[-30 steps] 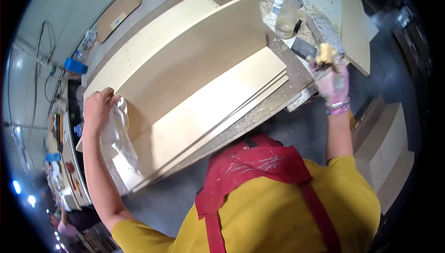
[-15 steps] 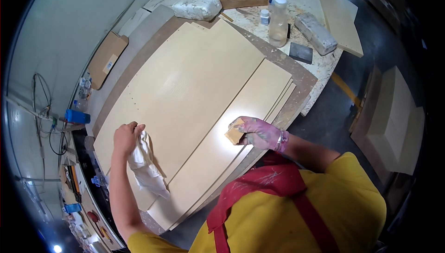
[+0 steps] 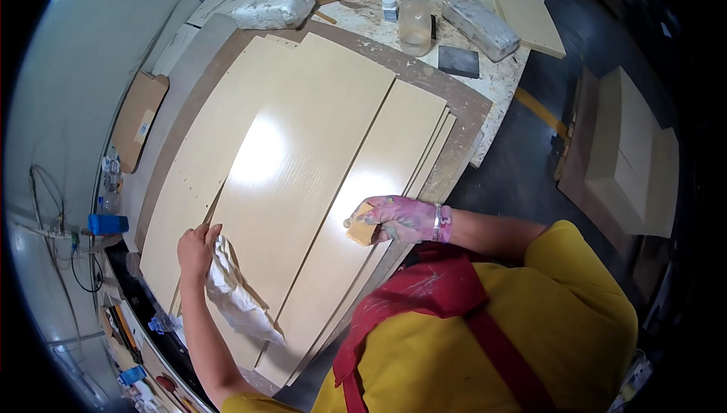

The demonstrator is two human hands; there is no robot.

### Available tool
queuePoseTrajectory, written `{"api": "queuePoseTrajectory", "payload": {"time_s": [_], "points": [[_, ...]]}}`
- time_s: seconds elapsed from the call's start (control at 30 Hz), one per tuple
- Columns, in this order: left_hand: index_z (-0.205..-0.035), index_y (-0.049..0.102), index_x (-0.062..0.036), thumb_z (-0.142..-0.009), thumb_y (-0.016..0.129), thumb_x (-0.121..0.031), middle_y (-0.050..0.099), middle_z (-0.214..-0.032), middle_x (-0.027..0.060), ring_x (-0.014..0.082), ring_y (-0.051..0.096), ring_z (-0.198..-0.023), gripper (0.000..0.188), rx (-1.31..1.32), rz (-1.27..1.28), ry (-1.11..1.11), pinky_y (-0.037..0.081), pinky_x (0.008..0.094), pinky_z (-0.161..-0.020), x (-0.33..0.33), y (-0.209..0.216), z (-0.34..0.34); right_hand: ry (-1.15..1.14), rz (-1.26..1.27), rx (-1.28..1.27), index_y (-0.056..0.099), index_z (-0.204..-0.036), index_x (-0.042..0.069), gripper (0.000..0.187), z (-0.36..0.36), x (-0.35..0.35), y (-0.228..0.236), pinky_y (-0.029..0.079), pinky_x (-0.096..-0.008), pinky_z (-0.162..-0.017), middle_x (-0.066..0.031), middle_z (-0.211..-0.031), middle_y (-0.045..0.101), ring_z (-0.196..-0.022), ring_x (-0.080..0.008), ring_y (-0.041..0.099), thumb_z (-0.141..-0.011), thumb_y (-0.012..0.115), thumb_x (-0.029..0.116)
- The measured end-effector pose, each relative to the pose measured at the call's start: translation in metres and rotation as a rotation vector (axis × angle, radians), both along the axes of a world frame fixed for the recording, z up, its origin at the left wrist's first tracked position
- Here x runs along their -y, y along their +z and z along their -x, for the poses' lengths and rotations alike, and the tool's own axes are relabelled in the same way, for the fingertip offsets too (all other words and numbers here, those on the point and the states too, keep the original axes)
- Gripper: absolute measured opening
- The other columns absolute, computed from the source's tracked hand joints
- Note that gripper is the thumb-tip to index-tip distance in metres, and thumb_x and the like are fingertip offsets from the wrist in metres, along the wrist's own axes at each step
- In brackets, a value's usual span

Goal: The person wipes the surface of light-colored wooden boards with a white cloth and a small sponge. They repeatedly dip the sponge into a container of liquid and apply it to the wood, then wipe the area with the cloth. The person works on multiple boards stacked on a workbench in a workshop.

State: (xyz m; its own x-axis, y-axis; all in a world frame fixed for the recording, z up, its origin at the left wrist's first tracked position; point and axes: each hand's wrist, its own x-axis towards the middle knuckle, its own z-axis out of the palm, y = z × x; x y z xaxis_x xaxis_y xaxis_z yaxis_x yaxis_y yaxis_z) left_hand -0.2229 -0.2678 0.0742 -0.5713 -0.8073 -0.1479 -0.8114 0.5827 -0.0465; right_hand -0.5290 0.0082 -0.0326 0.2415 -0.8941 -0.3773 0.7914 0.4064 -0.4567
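My left hand [image 3: 197, 250], bare, is closed with a crumpled white cloth [image 3: 241, 298] hanging from it. Its fingers are also at the left edge of a wide pale wood panel [image 3: 303, 125], where a dark gap shows against another pale panel [image 3: 193, 155] to the left. My right hand [image 3: 401, 220], in a stained pink glove, grips a small tan folded piece, seemingly sandpaper [image 3: 362, 231]. It is over a narrower pale panel [image 3: 379, 155] on the near right, with more panel edges stacked under it. Whether the tan piece touches the surface is unclear.
Beyond the panels, a stained worktable [image 3: 485, 95] carries a clear bottle [image 3: 414, 19], a small white jar [image 3: 389, 9], a dark grey block [image 3: 458, 62] and two wrapped bundles, white [image 3: 274, 8] and grey [image 3: 480, 27]. A cardboard piece [image 3: 140, 121] leans at the left.
A gap has opened along the wide panel's left edge by my left hand, and a bright reflection now shows on that panel. The view has shifted; my right hand still holds the tan piece.
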Motion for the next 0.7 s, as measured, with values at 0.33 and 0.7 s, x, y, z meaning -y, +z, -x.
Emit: {"api": "queuePoseTrajectory", "payload": {"time_s": [0.33, 0.7], "points": [[-0.084, 0.067, -0.0021, -0.087, 0.06, -0.037, 0.059, -0.072, 0.0228, 0.0391, 0.058, -0.074, 0.036, 0.019, 0.008, -0.003, 0.045, 0.0463, -0.068, -0.014, 0.016, 0.015, -0.137, 0.004, -0.038, 0.048, -0.119, 0.004, 0.032, 0.038, -0.005, 0.008, 0.052, -0.0394, -0.089, -0.0107, -0.117, 0.057, -0.106, -0.0233, 0.06, -0.092, 0.059, 0.017], [-0.074, 0.062, -0.0069, -0.074, 0.072, -0.032, 0.06, -0.071, 0.0074, 0.0275, 0.054, -0.073, 0.027, -0.091, 0.332, -0.106, 0.041, 0.0387, -0.068, -0.115, 0.097, 0.025, -0.037, 0.101, -0.107, 0.05, -0.121, 0.002, 0.036, 0.024, 0.023, 0.007, 0.053, -0.0294, -0.077, -0.0111, -0.113, 0.058, -0.1, -0.0199, 0.061, -0.092, 0.061, 0.019]]}}
